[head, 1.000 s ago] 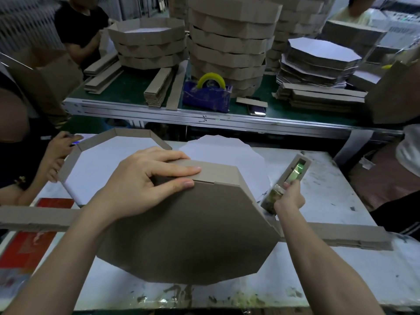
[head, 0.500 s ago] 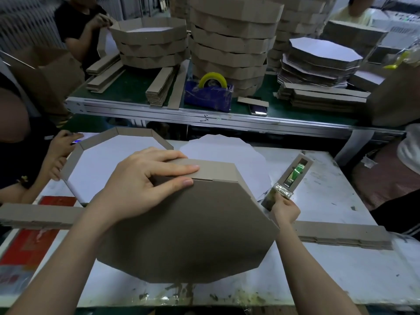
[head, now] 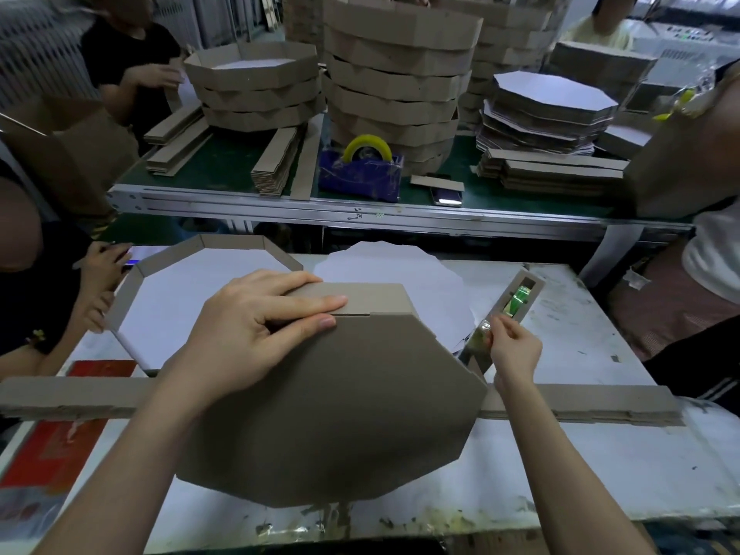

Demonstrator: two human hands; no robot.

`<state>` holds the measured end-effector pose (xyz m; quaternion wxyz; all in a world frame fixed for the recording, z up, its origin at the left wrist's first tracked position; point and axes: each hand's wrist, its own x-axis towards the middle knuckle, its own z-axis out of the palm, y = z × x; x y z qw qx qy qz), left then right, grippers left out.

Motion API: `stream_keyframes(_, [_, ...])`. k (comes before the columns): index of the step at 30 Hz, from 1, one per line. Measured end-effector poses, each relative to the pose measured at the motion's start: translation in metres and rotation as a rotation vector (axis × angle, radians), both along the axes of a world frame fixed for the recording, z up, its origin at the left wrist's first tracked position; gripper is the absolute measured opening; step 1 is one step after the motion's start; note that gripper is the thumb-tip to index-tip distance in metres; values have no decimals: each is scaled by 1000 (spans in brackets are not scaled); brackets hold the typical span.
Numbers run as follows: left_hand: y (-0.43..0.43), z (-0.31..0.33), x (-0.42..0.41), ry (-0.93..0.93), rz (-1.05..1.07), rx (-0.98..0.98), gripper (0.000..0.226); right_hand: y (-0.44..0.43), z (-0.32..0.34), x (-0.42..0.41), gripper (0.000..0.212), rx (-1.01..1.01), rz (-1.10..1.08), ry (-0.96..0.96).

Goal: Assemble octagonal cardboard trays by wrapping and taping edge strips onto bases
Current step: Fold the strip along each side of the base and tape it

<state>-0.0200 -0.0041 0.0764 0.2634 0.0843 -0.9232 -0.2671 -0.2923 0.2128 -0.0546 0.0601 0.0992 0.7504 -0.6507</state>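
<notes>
Tray [head: 320, 414] is sitting base-up on the counter [head: 580, 334]; left hand [head: 256, 334] is pressing flat on its strip [head: 372, 300] (fingers [head: 312, 304] straight), right hand [head: 514, 350] is pinching tape [head: 479, 338].

**No readable text**

No words, labels, brands or numbers can be read. A small dark scribble [head: 357, 215] on the metal rail [head: 240, 205] of the far table [head: 224, 166], centre frame, is too small to make out.
</notes>
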Motion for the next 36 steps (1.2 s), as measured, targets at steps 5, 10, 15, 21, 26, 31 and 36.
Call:
stream_keyframes(5, [1, 0, 7, -28, -31, -31, 35, -28, 82, 43, 36, 44, 225, 234])
stream_keyframes(10, [10, 2, 21, -26, -60, -70, 37, -45, 151, 99, 77, 50, 430, 327])
stream_keyframes(15, [22, -1, 33, 8, -18, -47, 33, -51, 188, 147, 58, -2, 523, 397])
stream_keyframes(21, [19, -5, 41, -39, -27, 29, 42, -56, 189, 189, 44, 41, 659, 360])
stream_keyframes(26, [21, -4, 48, -74, -34, 68, 60, -48, 181, 212, 43, 104, 658, 362])
stream_keyframes(31, [26, -3, 54, -49, -54, 41, 60, -41, 166, 233, 43, 76, 604, 352])
stream_keyframes(36, [29, 3, 61, -45, -77, -63, 49, -36, 153, 242, 46, 61, 591, 336])
